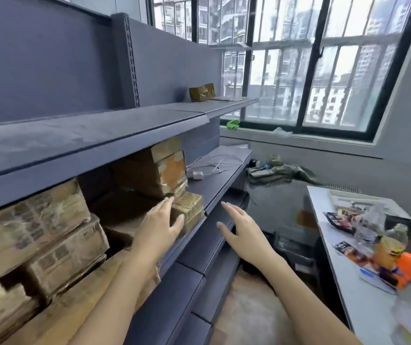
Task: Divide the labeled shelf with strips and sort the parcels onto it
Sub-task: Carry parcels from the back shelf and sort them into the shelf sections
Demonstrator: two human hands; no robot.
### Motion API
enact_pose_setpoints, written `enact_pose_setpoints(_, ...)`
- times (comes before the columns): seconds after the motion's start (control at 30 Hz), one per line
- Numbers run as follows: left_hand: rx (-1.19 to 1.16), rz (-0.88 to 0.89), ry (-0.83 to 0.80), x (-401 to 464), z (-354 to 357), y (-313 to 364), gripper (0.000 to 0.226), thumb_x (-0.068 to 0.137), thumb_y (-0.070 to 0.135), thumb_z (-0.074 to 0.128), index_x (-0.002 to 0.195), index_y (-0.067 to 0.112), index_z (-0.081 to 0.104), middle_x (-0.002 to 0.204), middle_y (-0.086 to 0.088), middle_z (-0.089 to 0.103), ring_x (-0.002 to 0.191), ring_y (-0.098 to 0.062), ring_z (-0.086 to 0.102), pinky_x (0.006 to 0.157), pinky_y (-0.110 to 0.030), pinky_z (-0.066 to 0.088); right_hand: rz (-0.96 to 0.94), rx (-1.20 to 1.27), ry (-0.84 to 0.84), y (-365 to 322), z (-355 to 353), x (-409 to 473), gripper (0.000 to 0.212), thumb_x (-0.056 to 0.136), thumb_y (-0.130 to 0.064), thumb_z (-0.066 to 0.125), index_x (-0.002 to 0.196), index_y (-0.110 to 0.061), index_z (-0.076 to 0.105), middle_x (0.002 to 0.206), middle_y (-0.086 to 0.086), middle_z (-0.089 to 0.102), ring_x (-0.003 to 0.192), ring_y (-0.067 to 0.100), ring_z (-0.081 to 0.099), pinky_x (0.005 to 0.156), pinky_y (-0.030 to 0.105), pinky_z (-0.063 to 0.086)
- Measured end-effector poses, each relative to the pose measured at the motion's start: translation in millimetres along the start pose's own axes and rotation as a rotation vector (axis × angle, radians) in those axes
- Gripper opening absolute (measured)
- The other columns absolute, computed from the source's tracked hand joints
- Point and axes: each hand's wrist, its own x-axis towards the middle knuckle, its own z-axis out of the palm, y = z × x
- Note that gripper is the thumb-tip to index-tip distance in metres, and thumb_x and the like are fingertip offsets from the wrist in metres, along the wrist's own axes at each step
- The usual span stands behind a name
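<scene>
While both arms reach forward, left hand (160, 224) touches a small parcel (188, 211); right hand (238, 230) hovers, both grips open-fingered.

left hand (160, 226) outstretched, right hand (239, 232) spread

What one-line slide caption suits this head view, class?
Both open hands, left hand and right hand, reach toward a small parcel at the middle shelf edge.

Parcels (37, 235) are stacked on the shelf (214, 192) at left; a table (343, 270) is set at right
</scene>
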Motion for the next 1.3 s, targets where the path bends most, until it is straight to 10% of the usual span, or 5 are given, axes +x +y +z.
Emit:
enact_pose_setpoints(0.5, -0.034, -0.623, 0.286, 158, 38, -17, 0.072, 0.093, 0.053, 0.041, 0.149, 0.033, 0.001, 0.151, -0.007, 0.033, 0.131, -0.028, 0.041, 0.101, -0.038, 0.037, -0.229, 0.344, -0.261, 62, 41, 294, 0.07, 0.091, -0.032, 0.058, 0.147, -0.01, 0.023, 0.15, 0.005, 0.035, 0.135, 0.019, 0.035, 0.096, 0.021, 0.03)
enact_pose_setpoints(0.67, -0.184, -0.776, 0.446, 206, 48, -15, 0.084, 0.088, 0.05, 0.052, 0.149, 0.034, -0.003, 0.157, -0.005, 0.013, 0.142, -0.028, 0.02, 0.113, -0.045, 0.022, -0.3, 0.447, -0.351, 62, 46, 365, 0.082, 0.086, -0.031, 0.066, 0.149, -0.011, 0.017, 0.142, 0.011, 0.044, 0.122, 0.025, 0.05, 0.087, 0.024, 0.04)
enact_pose_setpoints(1.3, -0.221, -0.599, 0.764, 236, 63, -22, 0.081, 0.08, 0.04, 0.067, 0.146, 0.021, 0.023, 0.145, 0.001, 0.04, 0.134, -0.018, 0.037, 0.107, -0.027, 0.029, -0.551, 0.699, -0.409, 51, 68, 397, 0.078, 0.079, -0.038, 0.07, 0.143, -0.015, 0.033, 0.142, 0.008, 0.044, 0.129, 0.03, 0.045, 0.1, 0.036, 0.045)
